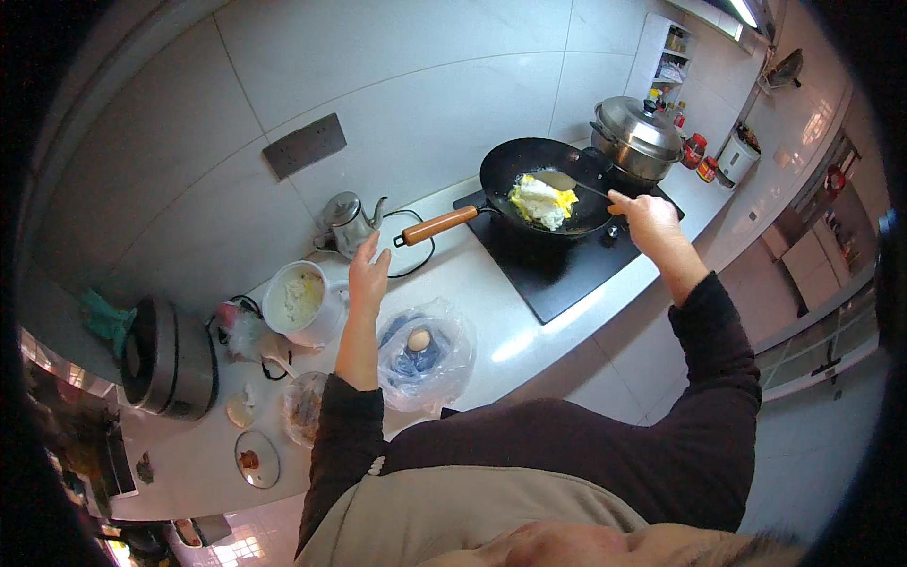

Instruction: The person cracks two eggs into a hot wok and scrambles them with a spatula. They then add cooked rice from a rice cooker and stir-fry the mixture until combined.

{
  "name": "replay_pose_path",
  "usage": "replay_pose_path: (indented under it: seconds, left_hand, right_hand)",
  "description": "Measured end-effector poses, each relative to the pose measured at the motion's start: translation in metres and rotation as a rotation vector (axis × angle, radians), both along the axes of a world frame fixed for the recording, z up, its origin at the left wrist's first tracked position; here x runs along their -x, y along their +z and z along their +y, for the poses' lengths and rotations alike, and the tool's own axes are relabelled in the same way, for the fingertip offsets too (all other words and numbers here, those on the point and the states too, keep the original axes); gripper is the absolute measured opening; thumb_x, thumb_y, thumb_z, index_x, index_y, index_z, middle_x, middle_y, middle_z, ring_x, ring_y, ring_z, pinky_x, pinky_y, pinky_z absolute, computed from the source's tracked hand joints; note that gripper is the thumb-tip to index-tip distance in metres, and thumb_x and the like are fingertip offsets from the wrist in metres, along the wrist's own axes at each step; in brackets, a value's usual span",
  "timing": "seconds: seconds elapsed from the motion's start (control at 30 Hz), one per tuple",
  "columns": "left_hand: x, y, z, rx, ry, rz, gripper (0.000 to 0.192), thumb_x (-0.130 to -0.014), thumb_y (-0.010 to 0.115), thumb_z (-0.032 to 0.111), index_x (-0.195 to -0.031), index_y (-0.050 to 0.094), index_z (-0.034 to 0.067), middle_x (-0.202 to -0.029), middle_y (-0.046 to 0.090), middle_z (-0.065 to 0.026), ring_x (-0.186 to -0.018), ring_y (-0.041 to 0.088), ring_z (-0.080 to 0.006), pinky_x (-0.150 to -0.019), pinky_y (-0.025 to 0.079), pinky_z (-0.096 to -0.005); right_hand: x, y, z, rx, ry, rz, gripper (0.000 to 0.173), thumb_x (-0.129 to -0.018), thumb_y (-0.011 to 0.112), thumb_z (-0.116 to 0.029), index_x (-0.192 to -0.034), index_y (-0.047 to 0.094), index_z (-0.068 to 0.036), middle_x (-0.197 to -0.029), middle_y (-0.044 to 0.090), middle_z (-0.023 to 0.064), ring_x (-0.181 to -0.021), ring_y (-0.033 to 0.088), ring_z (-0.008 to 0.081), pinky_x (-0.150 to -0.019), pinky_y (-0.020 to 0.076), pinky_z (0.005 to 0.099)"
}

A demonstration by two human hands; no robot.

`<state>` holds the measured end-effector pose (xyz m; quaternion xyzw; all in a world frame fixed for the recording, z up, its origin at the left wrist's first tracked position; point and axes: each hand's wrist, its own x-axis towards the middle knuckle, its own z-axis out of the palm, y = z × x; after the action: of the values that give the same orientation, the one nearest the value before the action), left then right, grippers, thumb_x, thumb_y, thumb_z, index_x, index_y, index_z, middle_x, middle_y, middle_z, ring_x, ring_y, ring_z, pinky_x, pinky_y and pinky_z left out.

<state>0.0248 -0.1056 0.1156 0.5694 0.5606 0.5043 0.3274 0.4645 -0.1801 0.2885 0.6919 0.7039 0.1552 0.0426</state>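
My right hand (648, 216) grips the handle of a metal spatula (556, 180). The spatula's blade rests at the far side of fried egg (545, 202), whose whites and yellow yolk lie in a black wok (528, 156). The wok sits on a black cooktop (545, 276), its wooden handle (436, 225) pointing left. My left hand (368, 273) hovers empty near the end of that handle, fingers apart. Just behind it stands a metal kettle (347, 220). A white pot of cooked rice (299, 301) is left of my left forearm.
A lidded steel pot (638, 138) stands behind the wok, with jars (694, 150) beside it. One egg (419, 340) sits on a plastic bag (446, 368) near me. Further left are a rice cooker (170, 358), a glass lid (257, 464) and a covered bowl (303, 411).
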Motion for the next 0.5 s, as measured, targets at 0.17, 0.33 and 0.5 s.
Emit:
replay_pose_path:
  seconds: [0.17, 0.33, 0.5]
  left_hand:
    - [-0.011, -0.003, 0.009, -0.053, 0.001, 0.043, 0.05, -0.086, 0.064, 0.017, -0.134, 0.052, 0.006, -0.133, 0.054, -0.0185, -0.121, 0.053, -0.0307, -0.101, 0.041, -0.0386]
    - [-0.025, 0.005, 0.013, -0.061, -0.02, 0.167, 0.052, -0.086, 0.064, 0.019, -0.135, 0.05, 0.006, -0.132, 0.053, -0.019, -0.117, 0.055, -0.0322, -0.1, 0.042, -0.0392]
    - [-0.03, 0.002, 0.017, -0.065, -0.03, 0.188, 0.051, -0.087, 0.063, 0.021, -0.135, 0.051, 0.007, -0.131, 0.054, -0.0191, -0.116, 0.055, -0.0322, -0.099, 0.043, -0.0394]
  right_hand:
    - [0.013, -0.004, 0.006, 0.2, 0.156, -0.239, 0.035, -0.084, 0.06, -0.005, -0.119, 0.061, -0.014, -0.089, 0.069, 0.0095, -0.084, 0.069, 0.0286, -0.07, 0.0557, 0.0379]
    - [0.013, -0.042, 0.027, 0.231, 0.106, -0.196, 0.022, -0.083, 0.061, -0.008, -0.104, 0.063, -0.006, -0.087, 0.07, 0.0114, -0.083, 0.069, 0.0299, -0.069, 0.0563, 0.04]
    - [-0.045, -0.019, 0.039, 0.016, -0.149, 0.231, 0.038, -0.078, 0.064, -0.01, -0.115, 0.069, -0.016, -0.099, 0.07, 0.0133, -0.09, 0.067, 0.0304, -0.079, 0.0538, 0.0388]
